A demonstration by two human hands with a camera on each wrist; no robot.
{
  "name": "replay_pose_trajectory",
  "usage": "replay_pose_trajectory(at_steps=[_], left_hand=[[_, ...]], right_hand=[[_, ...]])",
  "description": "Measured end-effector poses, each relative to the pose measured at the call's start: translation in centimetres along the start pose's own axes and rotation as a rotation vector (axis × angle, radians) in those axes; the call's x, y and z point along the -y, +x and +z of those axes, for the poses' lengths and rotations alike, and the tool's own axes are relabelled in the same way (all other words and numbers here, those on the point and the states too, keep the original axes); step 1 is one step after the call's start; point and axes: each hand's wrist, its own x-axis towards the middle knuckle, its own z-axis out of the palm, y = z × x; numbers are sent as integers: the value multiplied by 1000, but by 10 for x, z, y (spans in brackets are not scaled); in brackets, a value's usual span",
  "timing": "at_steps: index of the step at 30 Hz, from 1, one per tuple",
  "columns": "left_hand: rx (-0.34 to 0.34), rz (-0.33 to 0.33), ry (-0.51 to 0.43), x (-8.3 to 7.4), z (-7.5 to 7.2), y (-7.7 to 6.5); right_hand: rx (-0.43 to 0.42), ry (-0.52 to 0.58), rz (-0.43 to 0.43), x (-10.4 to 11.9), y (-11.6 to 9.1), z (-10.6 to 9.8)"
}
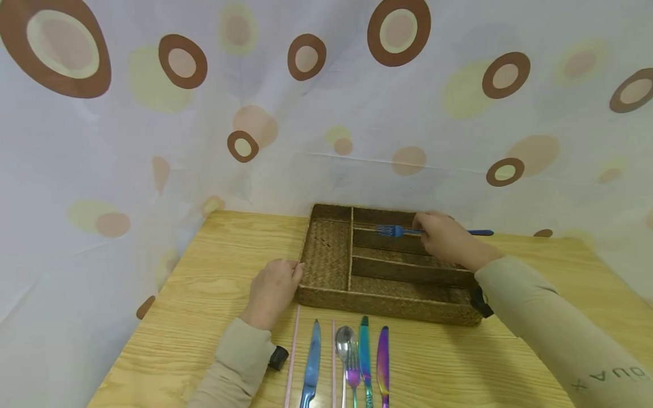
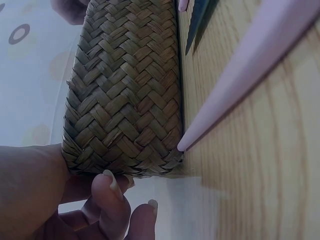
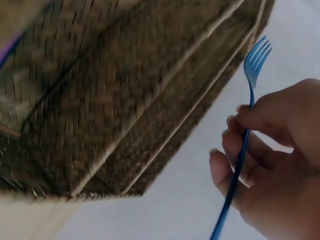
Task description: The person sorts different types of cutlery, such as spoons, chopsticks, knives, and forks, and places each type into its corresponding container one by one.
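A woven tray with several compartments stands on the wooden table. My left hand holds its left side near the front corner, with fingertips beside the woven wall. My right hand pinches a blue fork by the handle, between thumb and fingers. In the head view the fork lies across the rear compartments, tines to the left and handle end past the hand to the right. The right wrist view has the tines pointing up, beside the tray's rim.
In front of the tray lie two pink sticks, a blue knife, a silver spoon, a purple fork, a teal knife and a purple knife. A patterned curtain hangs behind the table.
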Motion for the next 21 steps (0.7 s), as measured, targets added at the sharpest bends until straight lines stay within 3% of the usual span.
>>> replay_pose_trajectory(at_steps=[7,21], left_hand=[[-5,2,1,0,-1,0],[-11,6,17,1,-1,0]], right_hand=[[111,40,87,-16,23,5],[184,84,148,-23,53,19]])
